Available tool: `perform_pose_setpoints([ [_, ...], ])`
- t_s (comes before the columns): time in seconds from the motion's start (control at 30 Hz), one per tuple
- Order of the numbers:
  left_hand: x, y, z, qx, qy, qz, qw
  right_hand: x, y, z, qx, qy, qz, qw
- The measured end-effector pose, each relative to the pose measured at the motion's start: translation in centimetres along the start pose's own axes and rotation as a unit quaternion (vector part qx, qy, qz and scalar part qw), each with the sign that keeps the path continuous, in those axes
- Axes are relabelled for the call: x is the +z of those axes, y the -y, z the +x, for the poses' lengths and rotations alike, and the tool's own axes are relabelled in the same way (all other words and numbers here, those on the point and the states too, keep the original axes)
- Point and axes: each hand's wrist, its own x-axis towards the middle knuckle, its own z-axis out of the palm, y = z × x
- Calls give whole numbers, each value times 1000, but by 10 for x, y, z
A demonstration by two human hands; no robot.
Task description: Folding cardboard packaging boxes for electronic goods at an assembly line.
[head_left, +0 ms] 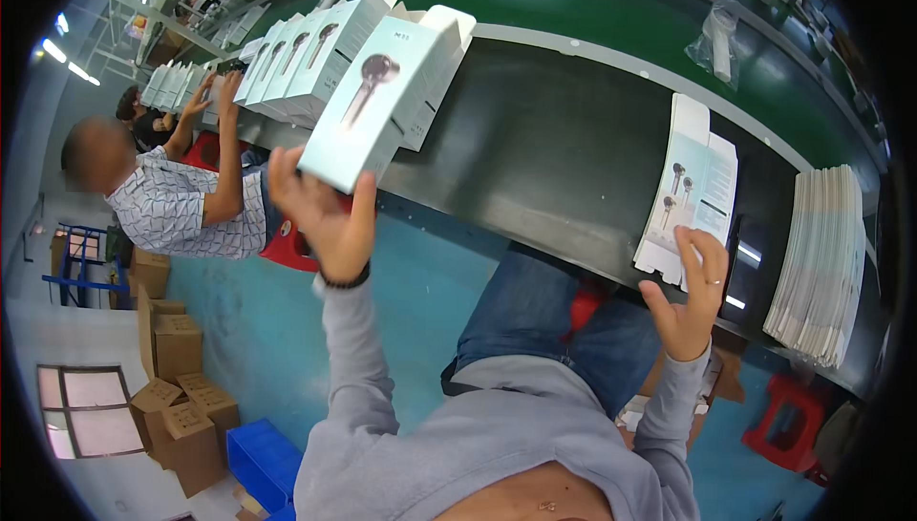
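My left hand [330, 225] is at the near, lower end of a pale carton [377, 91] with a picture of a dark-headed device on its front. Its fingers and thumb are spread at that end, and flaps stick out at the carton's far end. Behind it, a second carton [422, 125] is partly covered. To the right, my right hand [693, 297] is over the near end of a flattened carton [690, 187] on the dark worktable [535, 148]. Its fingers are apart, with the fingertips at the carton's printed face; whether they press on it is unclear.
A row of similar cartons [315, 53] stands at the far left, where a co-worker [181, 191] reaches. A stack of flattened cartons [817, 263] sits at the right. Beyond runs a green belt [592, 10] with a plastic-wrapped item [718, 43]. Red stools and brown boxes [186, 425] are on the floor.
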Motion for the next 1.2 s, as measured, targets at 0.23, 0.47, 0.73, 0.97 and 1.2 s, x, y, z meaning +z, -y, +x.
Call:
perform_pose_setpoints([
  [0.23, 65, 65, 3, 44, -111, 266, 957, 8, -13, -22, 23, 127, -110, 986],
  [0.47, 73, 85, 7, -45, -179, 154, 971, 12, -20, -30, -8, 138, -91, 986],
  [0.73, 94, 3, -27, 118, 39, -25, 992, -40, -17, -4, -88, 46, -37, 994],
  [0.97, 128, -93, -50, 333, 148, -131, 922, -68, 22, -4, -2, -23, 485, 874],
  [1.2, 104, -110, -28, 393, 299, -65, 867, -45, 14, -10, 8, 25, 602, 798],
])
